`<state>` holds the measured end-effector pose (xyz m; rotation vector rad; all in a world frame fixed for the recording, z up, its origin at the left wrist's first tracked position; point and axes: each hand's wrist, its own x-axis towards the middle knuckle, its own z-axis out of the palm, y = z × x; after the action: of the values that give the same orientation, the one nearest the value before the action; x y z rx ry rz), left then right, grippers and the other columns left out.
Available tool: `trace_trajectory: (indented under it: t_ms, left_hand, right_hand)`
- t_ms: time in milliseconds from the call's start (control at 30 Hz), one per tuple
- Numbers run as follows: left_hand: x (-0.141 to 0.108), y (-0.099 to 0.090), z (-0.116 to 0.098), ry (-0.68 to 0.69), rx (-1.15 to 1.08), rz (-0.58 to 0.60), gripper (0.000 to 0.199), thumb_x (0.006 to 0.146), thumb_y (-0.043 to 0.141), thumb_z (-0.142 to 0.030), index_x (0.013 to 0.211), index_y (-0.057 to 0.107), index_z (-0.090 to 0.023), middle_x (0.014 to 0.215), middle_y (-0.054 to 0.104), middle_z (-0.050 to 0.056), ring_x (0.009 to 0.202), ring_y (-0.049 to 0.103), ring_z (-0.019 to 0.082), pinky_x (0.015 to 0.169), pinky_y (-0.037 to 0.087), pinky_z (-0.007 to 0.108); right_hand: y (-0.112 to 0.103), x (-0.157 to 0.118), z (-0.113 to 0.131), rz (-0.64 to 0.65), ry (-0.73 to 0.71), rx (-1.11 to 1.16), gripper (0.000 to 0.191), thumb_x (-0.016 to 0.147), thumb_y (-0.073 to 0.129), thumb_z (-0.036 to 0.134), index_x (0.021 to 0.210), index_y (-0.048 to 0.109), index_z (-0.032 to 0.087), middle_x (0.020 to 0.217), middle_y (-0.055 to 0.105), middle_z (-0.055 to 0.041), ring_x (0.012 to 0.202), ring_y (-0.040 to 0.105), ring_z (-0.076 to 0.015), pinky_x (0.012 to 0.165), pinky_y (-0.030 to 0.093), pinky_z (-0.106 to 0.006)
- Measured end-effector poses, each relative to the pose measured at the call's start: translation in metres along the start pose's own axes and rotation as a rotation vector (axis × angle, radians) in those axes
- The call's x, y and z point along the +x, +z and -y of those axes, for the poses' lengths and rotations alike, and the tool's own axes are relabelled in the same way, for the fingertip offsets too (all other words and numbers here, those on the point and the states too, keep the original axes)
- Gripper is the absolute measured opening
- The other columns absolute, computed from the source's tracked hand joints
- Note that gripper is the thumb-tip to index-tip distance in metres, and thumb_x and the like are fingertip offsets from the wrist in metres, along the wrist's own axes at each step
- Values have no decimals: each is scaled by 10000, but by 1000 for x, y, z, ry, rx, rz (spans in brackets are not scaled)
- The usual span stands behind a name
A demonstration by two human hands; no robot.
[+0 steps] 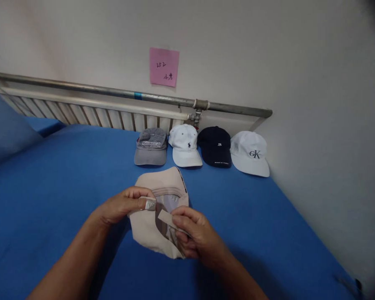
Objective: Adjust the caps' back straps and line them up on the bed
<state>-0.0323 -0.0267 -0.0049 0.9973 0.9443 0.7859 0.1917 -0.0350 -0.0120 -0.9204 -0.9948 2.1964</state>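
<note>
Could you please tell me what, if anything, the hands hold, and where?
The beige cap, by its strap: left hand at the buckle, right hand at the loose end.

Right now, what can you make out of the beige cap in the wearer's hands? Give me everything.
The beige cap looks like soft fabric, its brim pointing away from the wearer, with dark marks along the right edge. Its opening faces the camera, showing a greyish lining and inner band. The left hand pinches it by a silvery buckle; the right hand grips a strap, its end free. It is over the blue sheet; whether they touch is unclear.
</note>
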Motion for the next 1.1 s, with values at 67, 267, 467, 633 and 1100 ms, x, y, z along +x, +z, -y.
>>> trace_trajectory:
  t_ms: [67, 267, 467, 633, 1100]
  left_hand:
    - [0, -1, 2, 2, -16, -19, 299, 676, 789, -406, 701, 675, -130, 582, 580, 2, 471, 452, 75, 472, 329, 189]
    - [4, -2, 4, 29, 10, -52, 333, 647, 800, -431, 637, 659, -129, 573, 561, 3, 492, 445, 84, 485, 339, 203]
    - [2, 2, 0, 21, 41, -47, 365, 607, 820, -460, 589, 660, -133, 531, 536, -4, 485, 432, 81, 477, 329, 197]
    - [2, 6, 0, -13, -8, -31, 323, 597, 834, -418, 602, 678, -136, 536, 562, -2, 475, 448, 78, 480, 334, 195]
    - [4, 9, 5, 33, 58, -24, 321, 643, 792, -427, 626, 665, -133, 554, 498, -10, 531, 398, 95, 505, 306, 208]
  right_hand:
    - [0, 1, 1, 1, -42, 22, 340, 692, 770, 440, 786, 570, 182, 438, 404, 123, 305, 218, -3, 283, 194, -128]
    - [2, 1, 7, 18, -112, 46, 297, 706, 747, 401, 713, 550, 179, 539, 524, 81, 327, 288, -1, 279, 211, -129]
    - [8, 3, 7, 12, -71, 87, 274, 693, 756, 371, 740, 558, 188, 468, 427, 119, 325, 217, 2, 281, 164, -129]
    - [9, 7, 7, 47, -59, 110, 287, 692, 762, 374, 744, 546, 191, 475, 412, 120, 341, 222, -2, 287, 169, -127]
    - [6, 8, 8, 140, 69, 161, 306, 675, 768, 340, 747, 504, 204, 464, 376, 133, 348, 169, -4, 297, 131, -147]
